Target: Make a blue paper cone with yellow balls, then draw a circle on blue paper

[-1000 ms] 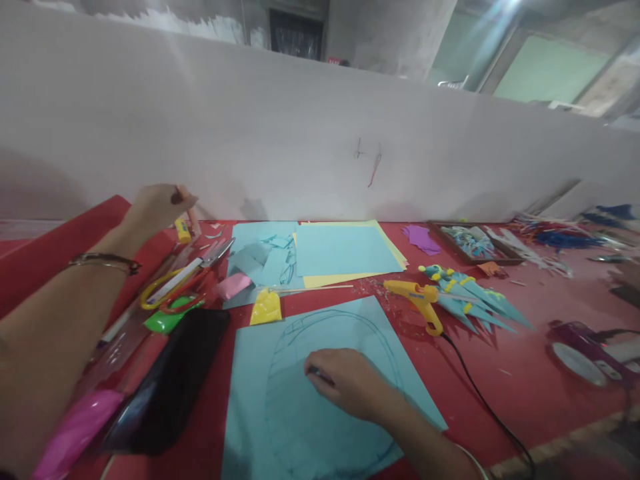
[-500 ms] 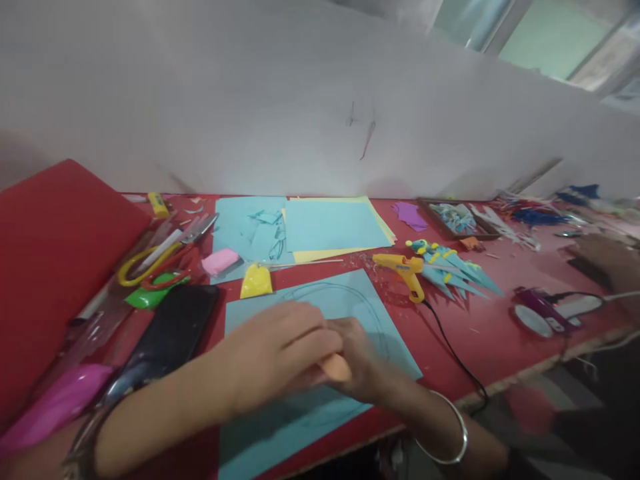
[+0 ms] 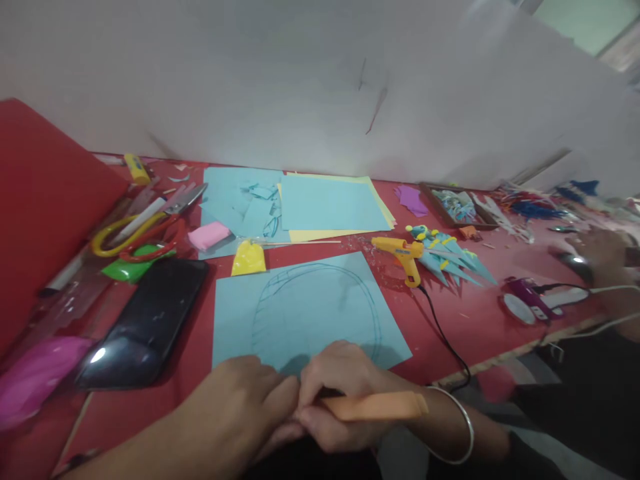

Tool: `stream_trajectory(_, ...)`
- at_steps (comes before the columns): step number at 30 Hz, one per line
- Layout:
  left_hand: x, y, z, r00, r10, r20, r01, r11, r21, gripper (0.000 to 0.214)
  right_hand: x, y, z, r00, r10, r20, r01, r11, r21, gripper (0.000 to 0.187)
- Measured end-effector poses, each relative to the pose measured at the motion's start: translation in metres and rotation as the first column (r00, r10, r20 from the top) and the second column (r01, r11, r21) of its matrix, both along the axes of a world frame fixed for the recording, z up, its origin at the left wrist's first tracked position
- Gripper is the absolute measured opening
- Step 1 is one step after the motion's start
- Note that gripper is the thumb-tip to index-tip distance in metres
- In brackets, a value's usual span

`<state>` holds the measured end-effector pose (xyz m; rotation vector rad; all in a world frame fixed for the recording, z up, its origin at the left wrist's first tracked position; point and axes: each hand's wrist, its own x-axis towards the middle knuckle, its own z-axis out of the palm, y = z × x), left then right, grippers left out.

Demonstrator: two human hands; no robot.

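On the red tabletop, a black phone lies at the left. At the near edge, the left hand meets the right hand, both sets of fingers grasping an orange cutter. Just beyond lies a blue sheet with a drawn oval. Farther right rests a yellow glue gun.

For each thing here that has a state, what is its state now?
orange tool: held in right hand, lying level
left hand: touching the right hand
blue sheet: flat, curved outline drawn on it
phone: screen dark
scissors: lying closed
glue gun: lying down, cord attached
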<state>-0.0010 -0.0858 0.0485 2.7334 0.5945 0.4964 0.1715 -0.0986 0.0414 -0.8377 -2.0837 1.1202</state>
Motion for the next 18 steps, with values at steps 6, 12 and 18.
stream_trajectory(6,-0.044,0.004,-0.026,0.966,0.183,-0.183,-0.204,0.973,-0.106,0.035,0.047,0.01,0.02,0.763,-0.481,-0.432,0.392,0.875,-0.283,0.01)
stream_trajectory(12,-0.048,0.037,-0.027,0.884,0.35,-0.31,-0.354,0.934,0.044,0.035,0.046,0.06,-0.017,0.816,-0.523,-0.244,0.422,0.83,-0.365,0.011)
stream_trajectory(18,-0.003,0.073,-0.033,0.734,0.445,-0.513,-0.368,0.896,0.25,0.03,0.016,0.119,-0.064,0.874,-0.474,-0.11,0.436,0.863,-0.255,0.025)
